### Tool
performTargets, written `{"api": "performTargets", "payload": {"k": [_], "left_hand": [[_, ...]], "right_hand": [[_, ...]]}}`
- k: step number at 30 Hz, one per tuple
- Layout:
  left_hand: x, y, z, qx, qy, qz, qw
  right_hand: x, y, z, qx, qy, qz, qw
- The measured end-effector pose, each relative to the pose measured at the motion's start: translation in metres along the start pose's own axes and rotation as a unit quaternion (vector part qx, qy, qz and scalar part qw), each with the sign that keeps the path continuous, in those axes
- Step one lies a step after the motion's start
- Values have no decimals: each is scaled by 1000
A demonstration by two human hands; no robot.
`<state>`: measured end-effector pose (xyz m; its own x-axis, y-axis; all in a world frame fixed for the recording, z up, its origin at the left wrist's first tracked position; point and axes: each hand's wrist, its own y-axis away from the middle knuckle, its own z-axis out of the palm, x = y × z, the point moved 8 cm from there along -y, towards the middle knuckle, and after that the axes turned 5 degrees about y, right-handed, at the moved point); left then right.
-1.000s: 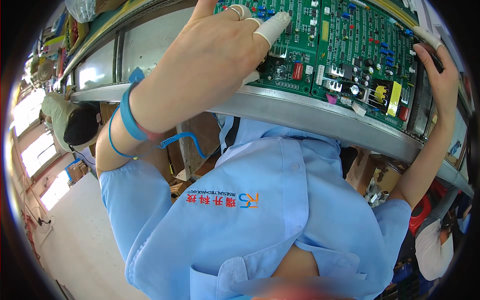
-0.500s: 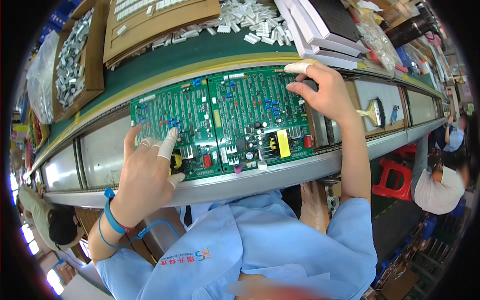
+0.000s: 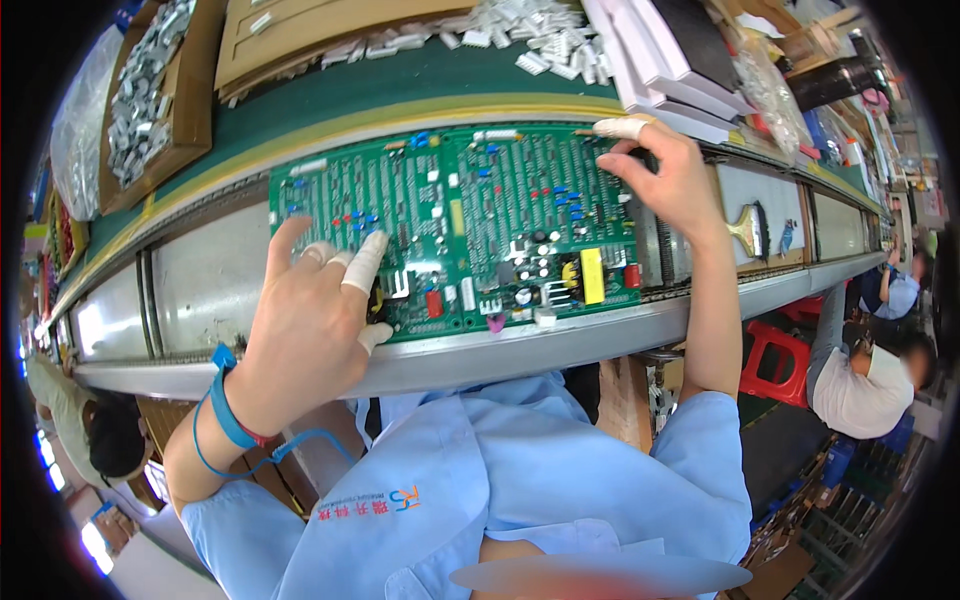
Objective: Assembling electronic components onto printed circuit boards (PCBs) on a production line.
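Note:
Two green circuit boards lie side by side on a metal rail track, the left board (image 3: 415, 265) touching the right board (image 3: 500, 215). My left hand (image 3: 315, 310) is spread over the lower left part of the left board, white finger covers on several fingertips. Its index fingertip rests near a row of small blue components (image 3: 362, 222). My right hand (image 3: 665, 185) is at the far right corner of the right board, with the covered index finger stretched along its edge and the thumb apart below. Neither hand shows a loose part between its fingers.
Beyond the track, loose white connectors (image 3: 550, 45) lie by cardboard (image 3: 330, 30). A cardboard box (image 3: 185, 120) of metal parts stands far left. White boxes (image 3: 670, 70) are stacked far right. A brush (image 3: 748, 230) lies right of the boards. People sit beyond a red stool (image 3: 775, 365).
The view has shifted slightly, so boards and hands appear a little farther right. Both hands keep nearly the same places on the boards.

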<state>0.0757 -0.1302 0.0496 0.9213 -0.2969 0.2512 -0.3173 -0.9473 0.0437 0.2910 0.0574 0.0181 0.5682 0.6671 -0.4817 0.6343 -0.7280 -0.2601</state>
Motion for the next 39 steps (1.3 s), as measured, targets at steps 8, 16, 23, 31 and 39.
{"api": "performTargets", "payload": {"k": [8, 16, 23, 31, 39], "left_hand": [[7, -3, 0, 20, -14, 56, 998], [20, -9, 1, 36, -3, 21, 999], [36, -35, 0, -218, -30, -57, 974], [55, -24, 0, -104, -161, 59, 980], [60, -27, 6, -107, -194, 118, 968]], "right_hand": [[46, 15, -19, 6, -4, 51, 999], [65, 15, -20, -9, 20, 70, 997], [77, 21, -19, -31, 24, 102, 994], [90, 21, -18, -39, 29, 101, 994], [101, 23, -20, -43, 29, 114, 992]]}}
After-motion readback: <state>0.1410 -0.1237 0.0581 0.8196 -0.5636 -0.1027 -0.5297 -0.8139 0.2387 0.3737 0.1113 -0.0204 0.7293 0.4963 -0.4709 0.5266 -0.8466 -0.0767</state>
